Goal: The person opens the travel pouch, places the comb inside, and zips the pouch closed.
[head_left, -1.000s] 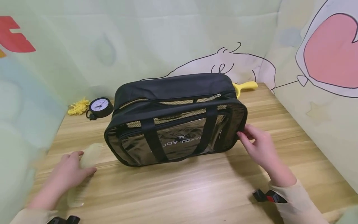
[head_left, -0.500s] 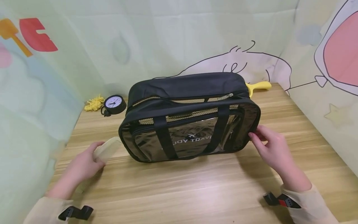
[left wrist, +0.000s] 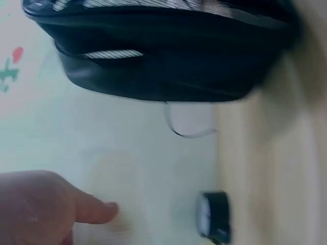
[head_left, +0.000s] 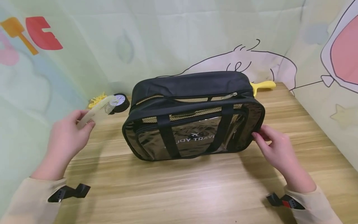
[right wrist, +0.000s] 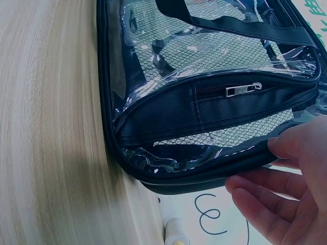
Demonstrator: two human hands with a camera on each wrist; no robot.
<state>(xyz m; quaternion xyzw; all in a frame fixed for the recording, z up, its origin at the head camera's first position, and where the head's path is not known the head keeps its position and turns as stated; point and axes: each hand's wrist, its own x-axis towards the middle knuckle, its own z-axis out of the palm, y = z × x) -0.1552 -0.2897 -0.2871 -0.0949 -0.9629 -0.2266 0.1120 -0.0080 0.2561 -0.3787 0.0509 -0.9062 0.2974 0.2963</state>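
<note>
A pale, translucent comb [head_left: 96,111] is raised above the table at the left, pinched between the thumb and fingers of my left hand [head_left: 67,135]. It overlaps the round black clock [head_left: 123,104] in the head view; the left wrist view shows the comb only as a pale blur past the thumb [left wrist: 97,209]. A black and clear travel bag [head_left: 193,88] stands upright in the middle, its top zip partly undone. My right hand [head_left: 275,147] grips the bag's right side edge. In the right wrist view, thumb and fingers lie on either side of that black piping [right wrist: 250,162].
Behind the comb, yellow stringy material [head_left: 97,100] lies beside the clock. A yellow handle [head_left: 266,85] sticks out behind the bag's right end. The wood table [head_left: 179,193] meets printed cloth walls [head_left: 167,37] at the back and sides.
My left hand has picked the comb up from the table and lifted it up and away, toward the clock. The right hand keeps its grip on the bag. The head view has shifted left.
</note>
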